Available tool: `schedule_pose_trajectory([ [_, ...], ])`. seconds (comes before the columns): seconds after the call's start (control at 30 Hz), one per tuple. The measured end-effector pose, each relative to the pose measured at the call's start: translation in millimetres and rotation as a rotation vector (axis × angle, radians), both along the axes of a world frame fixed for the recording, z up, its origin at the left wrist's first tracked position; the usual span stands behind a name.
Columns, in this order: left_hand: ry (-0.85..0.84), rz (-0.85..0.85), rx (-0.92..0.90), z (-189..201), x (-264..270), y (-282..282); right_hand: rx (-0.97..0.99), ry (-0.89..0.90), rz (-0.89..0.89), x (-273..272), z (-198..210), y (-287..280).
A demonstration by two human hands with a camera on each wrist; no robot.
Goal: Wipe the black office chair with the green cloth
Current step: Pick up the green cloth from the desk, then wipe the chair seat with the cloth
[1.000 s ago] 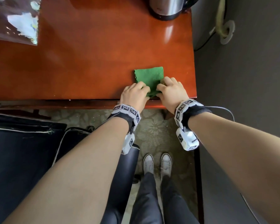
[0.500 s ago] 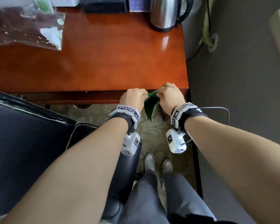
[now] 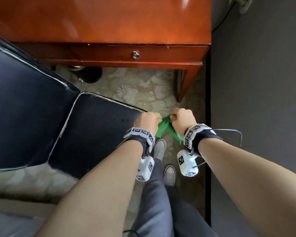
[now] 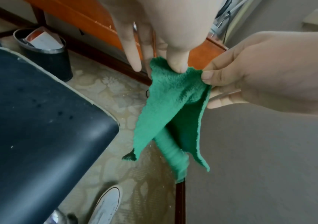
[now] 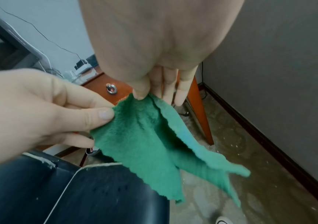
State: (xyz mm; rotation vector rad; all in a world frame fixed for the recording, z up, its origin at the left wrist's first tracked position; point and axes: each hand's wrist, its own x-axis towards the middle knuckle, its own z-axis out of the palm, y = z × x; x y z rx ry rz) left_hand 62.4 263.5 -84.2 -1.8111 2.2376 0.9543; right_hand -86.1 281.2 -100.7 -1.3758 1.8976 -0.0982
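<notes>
Both hands pinch the top edge of the green cloth (image 3: 167, 129): the left hand (image 3: 148, 123) takes one corner between thumb and fingers, the right hand (image 3: 183, 119) the other, each grip grasping fabric and nothing else. The cloth hangs down between them in loose folds, in the air just off the front corner of the black office chair (image 3: 85, 134) and not touching it.

From the head view the cloth is mostly hidden behind the wrists; the left wrist view shows it (image 4: 171, 115) full length, with a rolled fold down its middle and the right hand's thumb (image 4: 209, 75) pressed on the edge. That view alone also shows a black waste bin (image 4: 45, 56) beyond the chair, under the desk (image 3: 109, 23). The right wrist view shows the drawer's metal ring pull (image 5: 111, 89) beyond the cloth, and the left thumb (image 5: 100, 114) on the cloth's corner.

A second ago the cloth lay flat on the desk near its front edge under both hands; half a second ago it was being lifted off that edge. Now it is well down from the desk, at the level of the chair seat.

Counted: one cloth, one chair, one desk, one bin, two white shoes (image 3: 169, 174) on the patterned carpet beside the chair.
</notes>
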Motion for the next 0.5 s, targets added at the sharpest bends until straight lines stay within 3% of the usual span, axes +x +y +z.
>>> schedule_pose_trajectory([
  [0.23, -0.028, 0.016, 0.079, -64, 16, 21, 0.082, -0.062, -0.015, 15, -72, 33],
  [0.5, -0.065, -0.055, 0.060, -191, 33, -18, 0.062, -0.193, -0.138, 39, -195, 16],
])
